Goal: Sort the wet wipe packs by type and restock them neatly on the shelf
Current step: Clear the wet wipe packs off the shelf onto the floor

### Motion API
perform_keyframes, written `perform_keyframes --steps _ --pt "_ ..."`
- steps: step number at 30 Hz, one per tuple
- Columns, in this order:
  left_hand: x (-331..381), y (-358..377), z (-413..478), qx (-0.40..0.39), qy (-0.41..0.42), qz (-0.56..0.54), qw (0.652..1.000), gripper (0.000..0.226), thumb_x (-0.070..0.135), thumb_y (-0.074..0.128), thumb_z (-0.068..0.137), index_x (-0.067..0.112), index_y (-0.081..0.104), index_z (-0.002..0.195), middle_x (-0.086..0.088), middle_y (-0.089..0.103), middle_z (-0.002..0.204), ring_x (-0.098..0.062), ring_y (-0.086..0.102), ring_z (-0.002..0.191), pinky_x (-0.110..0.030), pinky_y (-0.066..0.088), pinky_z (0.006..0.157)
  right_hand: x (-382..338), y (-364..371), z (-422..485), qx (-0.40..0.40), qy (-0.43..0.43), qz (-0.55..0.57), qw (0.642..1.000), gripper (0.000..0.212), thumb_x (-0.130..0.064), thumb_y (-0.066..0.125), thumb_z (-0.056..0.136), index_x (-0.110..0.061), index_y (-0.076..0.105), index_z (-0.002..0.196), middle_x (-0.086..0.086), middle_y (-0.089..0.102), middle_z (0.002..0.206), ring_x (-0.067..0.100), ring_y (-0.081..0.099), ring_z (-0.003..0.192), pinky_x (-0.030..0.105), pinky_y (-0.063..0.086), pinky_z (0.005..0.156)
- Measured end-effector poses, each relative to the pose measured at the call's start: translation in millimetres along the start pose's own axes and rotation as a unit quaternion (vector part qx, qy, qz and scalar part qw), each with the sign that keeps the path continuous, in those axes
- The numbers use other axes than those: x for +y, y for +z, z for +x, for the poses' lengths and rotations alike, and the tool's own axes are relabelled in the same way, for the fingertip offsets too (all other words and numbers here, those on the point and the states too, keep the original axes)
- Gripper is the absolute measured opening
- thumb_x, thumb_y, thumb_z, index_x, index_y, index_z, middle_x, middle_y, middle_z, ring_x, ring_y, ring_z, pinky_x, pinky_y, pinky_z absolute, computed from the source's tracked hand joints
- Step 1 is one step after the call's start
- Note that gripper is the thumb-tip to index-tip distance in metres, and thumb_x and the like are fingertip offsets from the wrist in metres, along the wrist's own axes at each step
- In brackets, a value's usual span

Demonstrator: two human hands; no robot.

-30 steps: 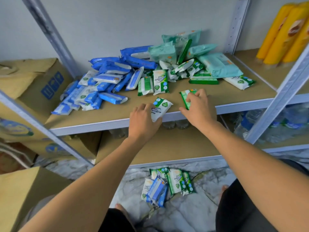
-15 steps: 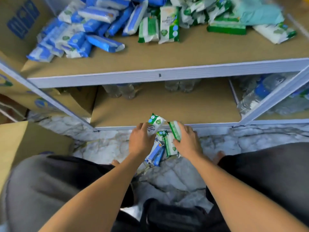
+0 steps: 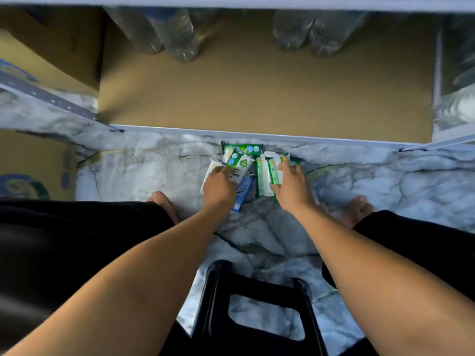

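In the middle of the frame, the white and green pack in the left hand showed dark letters like "Antib"; the rest was hidden. Words on the other packs and the blue mark on the box at lower left were too blurry to read.
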State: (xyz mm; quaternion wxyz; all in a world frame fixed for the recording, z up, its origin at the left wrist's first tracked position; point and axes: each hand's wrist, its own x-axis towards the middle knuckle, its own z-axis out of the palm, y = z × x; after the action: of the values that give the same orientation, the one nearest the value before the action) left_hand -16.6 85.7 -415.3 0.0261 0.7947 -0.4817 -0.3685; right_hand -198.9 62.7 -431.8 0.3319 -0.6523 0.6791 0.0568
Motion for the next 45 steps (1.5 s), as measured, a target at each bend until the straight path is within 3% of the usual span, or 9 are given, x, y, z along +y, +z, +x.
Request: perform_keyframes --steps 6,11,17,22,30,35,39,42,45 --pt "-1.5 -2.4 9.6 -0.010 -0.001 0.018 1.000 0.047 0.011 0.063 0.084 0.015 0.061 0.131 -0.006 0.054 0.136 -0.028 0.057 0.114 -0.036 0.051 0.093 -2.2 -4.3 6.2 -0.014 0.012 -0.016 1.000 0.042 -0.010 0.068 0.086 -0.015 0.046 0.122 0.017 0.048 0.123 0.039 0.058 0.103 0.039 0.050 0.077" --pt "8.7 -25.3 -0.9 -0.050 0.041 0.111 0.992 0.038 0.017 0.060 0.086 0.013 0.064 0.123 -0.009 0.054 0.133 -0.031 0.055 0.114 -0.044 0.054 0.091 -9.2 -36.1 -6.2 -0.048 0.025 -0.068 0.996 0.037 -0.017 0.064 0.090 -0.013 0.054 0.125 0.013 0.050 0.128 0.034 0.056 0.113 0.039 0.051 0.083" --pt "45.2 -81.8 -38.7 -0.060 0.109 0.203 0.971 0.032 0.032 0.059 0.092 0.018 0.064 0.120 -0.008 0.064 0.120 -0.030 0.062 0.105 -0.039 0.055 0.085 -27.9 -99.9 -49.8 -0.034 -0.022 -0.099 0.994 0.034 -0.028 0.056 0.094 -0.016 0.056 0.125 0.010 0.058 0.128 0.034 0.057 0.113 0.042 0.053 0.087" --pt "76.6 -140.0 -84.2 0.016 0.163 0.240 0.957 0.031 0.034 0.060 0.091 0.019 0.064 0.118 -0.008 0.065 0.114 -0.030 0.063 0.101 -0.039 0.056 0.083 -53.3 -161.2 -100.7 0.052 -0.072 -0.167 0.982 0.025 -0.031 0.055 0.095 -0.018 0.057 0.116 0.011 0.064 0.115 0.034 0.061 0.101 0.035 0.046 0.071" --pt "122.8 -234.4 -153.1 0.157 0.248 0.204 0.934 0.029 0.042 0.060 0.089 0.031 0.067 0.114 -0.001 0.068 0.112 -0.028 0.063 0.099 -0.032 0.051 0.077 -109.4 -261.0 -165.6 0.194 -0.146 -0.130 0.961 0.026 -0.040 0.059 0.089 -0.028 0.060 0.112 -0.001 0.066 0.112 0.030 0.063 0.101 0.038 0.054 0.082" --pt "149.3 -296.0 -164.4 0.242 0.290 0.175 0.909 0.027 0.040 0.059 0.089 0.028 0.066 0.112 0.001 0.069 0.109 -0.025 0.064 0.097 -0.038 0.055 0.080 -142.2 -323.0 -170.8 0.272 -0.204 -0.141 0.930 0.020 -0.040 0.056 0.093 -0.026 0.059 0.107 -0.002 0.065 0.103 0.025 0.060 0.089 0.039 0.055 0.072" --pt "159.6 -334.3 -147.3 0.275 0.287 0.172 0.901 0.036 0.043 0.057 0.092 0.026 0.061 0.124 0.002 0.065 0.122 -0.025 0.060 0.106 -0.038 0.053 0.082 -167.8 -354.7 -155.4 0.303 -0.217 -0.142 0.917 0.026 -0.038 0.055 0.096 -0.024 0.059 0.118 -0.002 0.059 0.115 0.023 0.058 0.094 0.037 0.053 0.071" --pt "159.4 -352.4 -123.6 0.299 0.277 0.192 0.893 0.045 0.043 0.056 0.094 0.022 0.056 0.134 -0.002 0.054 0.136 -0.028 0.051 0.121 -0.042 0.048 0.093 -184.4 -365.1 -133.9 0.301 -0.210 -0.157 0.917 0.032 -0.037 0.052 0.097 -0.020 0.055 0.124 0.001 0.050 0.124 0.024 0.055 0.101 0.040 0.053 0.074" --pt "156.5 -361.3 -97.7 0.307 0.258 0.204 0.893 0.052 0.045 0.052 0.095 0.021 0.048 0.141 -0.005 0.040 0.150 -0.030 0.035 0.137 -0.047 0.036 0.107 -196.7 -368.0 -106.6 0.289 -0.191 -0.173 0.922 0.043 -0.033 0.049 0.099 -0.017 0.045 0.139 0.006 0.034 0.149 0.031 0.039 0.131 0.046 0.050 0.091"
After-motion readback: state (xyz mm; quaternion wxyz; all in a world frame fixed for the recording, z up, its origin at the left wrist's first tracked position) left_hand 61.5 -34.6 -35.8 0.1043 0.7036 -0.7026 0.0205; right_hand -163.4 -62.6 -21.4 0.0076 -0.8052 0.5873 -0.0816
